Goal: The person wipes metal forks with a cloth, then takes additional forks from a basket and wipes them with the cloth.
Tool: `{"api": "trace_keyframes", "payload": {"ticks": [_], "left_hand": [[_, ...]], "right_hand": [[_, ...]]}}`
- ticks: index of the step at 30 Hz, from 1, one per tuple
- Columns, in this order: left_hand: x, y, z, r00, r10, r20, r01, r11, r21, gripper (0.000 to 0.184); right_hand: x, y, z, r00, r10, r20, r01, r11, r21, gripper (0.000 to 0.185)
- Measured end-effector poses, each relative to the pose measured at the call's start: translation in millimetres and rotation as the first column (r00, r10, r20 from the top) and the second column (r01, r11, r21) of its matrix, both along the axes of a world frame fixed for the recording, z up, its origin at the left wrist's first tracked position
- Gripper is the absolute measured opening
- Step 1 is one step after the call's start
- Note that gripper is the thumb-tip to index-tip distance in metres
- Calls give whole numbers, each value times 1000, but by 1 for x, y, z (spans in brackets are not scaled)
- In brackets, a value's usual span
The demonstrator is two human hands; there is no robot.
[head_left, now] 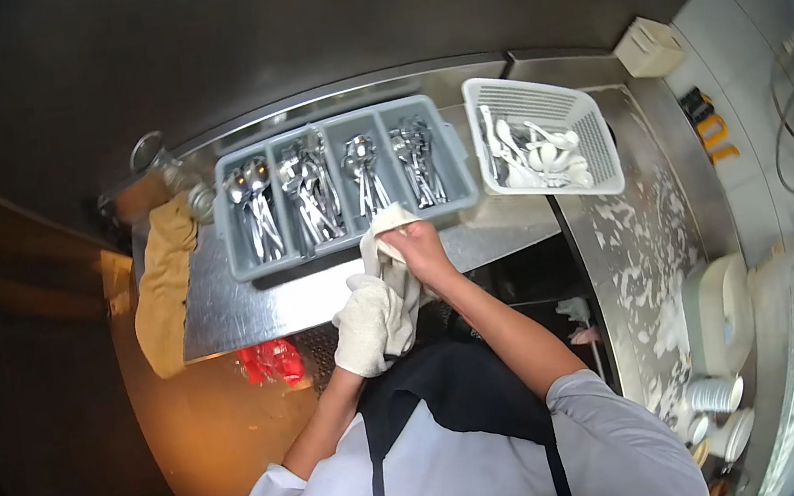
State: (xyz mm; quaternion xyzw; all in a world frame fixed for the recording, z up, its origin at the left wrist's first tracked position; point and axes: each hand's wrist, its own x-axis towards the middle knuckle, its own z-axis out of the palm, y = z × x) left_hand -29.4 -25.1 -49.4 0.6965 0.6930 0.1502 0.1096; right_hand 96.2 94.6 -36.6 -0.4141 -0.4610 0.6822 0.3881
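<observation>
My right hand [420, 249] is closed on the upper end of a white cloth [391, 219], just in front of the grey cutlery tray. A white cloth or glove wraps my left hand [368, 327], which is lower and to the left; its fingers are hidden. Cloth hangs between the two hands. The grey tray [353, 244] has several compartments holding metal spoons [257, 211] and other metal cutlery [308, 194]. To its right, a white perforated basket [537, 89] holds white spoons [550, 153].
A brown cloth [162, 289] hangs over the steel counter's [225, 316] left end, beside a glass jar [201, 204]. At right are a foamy steel surface [633, 247], a pale container [719, 316] and stacked white dishes [715, 395]. A red bag [274, 362] lies below the counter.
</observation>
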Motion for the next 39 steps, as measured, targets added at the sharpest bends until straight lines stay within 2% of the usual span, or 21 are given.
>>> {"api": "trace_keyframes", "payload": {"ticks": [3, 6, 9, 11, 14, 15, 16, 18, 20, 22, 23, 24, 25, 26, 27, 28, 30, 34, 36, 38, 39], "left_hand": [[13, 8, 38, 991, -104, 85, 106, 994, -8, 20], [14, 15, 23, 965, -176, 197, 189, 981, -52, 18], [31, 27, 37, 947, -172, 270, 212, 969, -126, 16], [53, 34, 77, 950, -154, 271, 218, 950, -225, 13], [49, 28, 48, 873, -197, 446, 290, 945, -150, 16], [43, 21, 19, 821, -226, 524, 314, 946, -84, 18], [39, 16, 1, 762, -258, 594, 333, 943, -17, 21], [43, 11, -6, 364, -12, 931, 194, 979, -63, 25], [40, 14, -8, 551, -39, 834, 166, 984, -63, 24], [41, 22, 53, -4, 147, 989, 363, 922, -136, 23], [42, 26, 84, -239, 302, 923, 448, 877, -171, 25], [39, 27, 89, -304, 347, 887, 453, 872, -186, 25], [30, 24, 86, -263, 300, 917, 385, 904, -186, 26], [21, 21, 85, -97, 216, 972, 245, 951, -187, 28], [13, 22, 87, -91, 258, 962, 146, 959, -243, 32], [5, 25, 100, -417, 458, 785, 103, 882, -459, 33], [-28, 24, 106, -448, 360, 818, 237, 930, -280, 38], [-82, -4, 199, -172, 7, 985, -144, 989, -32, 41], [-113, -21, 232, 171, -272, 947, -380, 868, 319, 36], [-114, -35, 287, 115, -309, 944, -464, 824, 326, 33], [-115, -35, 299, 424, -262, 867, -522, 712, 470, 29]], "right_hand": [[17, 2, -22, 882, -337, -329, 270, 934, -232, 25], [35, -30, -13, 965, -90, -247, 28, 969, -247, 29], [38, -54, -5, 964, -88, -252, -1, 943, -334, 29], [48, -28, 1, 989, -89, -116, 40, 929, -367, 27], [56, 38, -1, 990, -125, 71, 140, 947, -287, 23], [60, 63, -4, 984, -111, 140, 141, 963, -228, 23], [61, 74, 23, 992, -119, 39, 125, 951, -284, 26], [74, 94, 31, 991, -132, 16, 130, 934, -333, 26], [89, 75, 23, 965, -260, 36, 261, 940, -219, 28], [103, 45, 7, 930, -361, -75, 339, 917, -208, 30], [111, 23, -4, 900, -392, -191, 340, 905, -254, 30], [119, -3, -14, 858, -415, -301, 329, 896, -299, 31], [126, -33, -27, 861, -428, -276, 337, 886, -319, 30], [130, -63, -40, 867, -430, -252, 339, 879, -336, 29], [133, -93, -58, 892, -399, -211, 319, 887, -333, 30], [135, -124, -73, 918, -360, -167, 291, 896, -336, 30], [143, -183, -83, 963, -262, -56, 220, 894, -391, 30], [167, -258, -78, 986, -151, 69, 166, 909, -382, 30], [181, -288, -93, 979, -188, 75, 203, 904, -376, 31], [200, -319, -118, 952, -288, 103, 305, 878, -370, 28], [210, -334, -134, 941, -310, 138, 339, 862, -378, 27]]}}
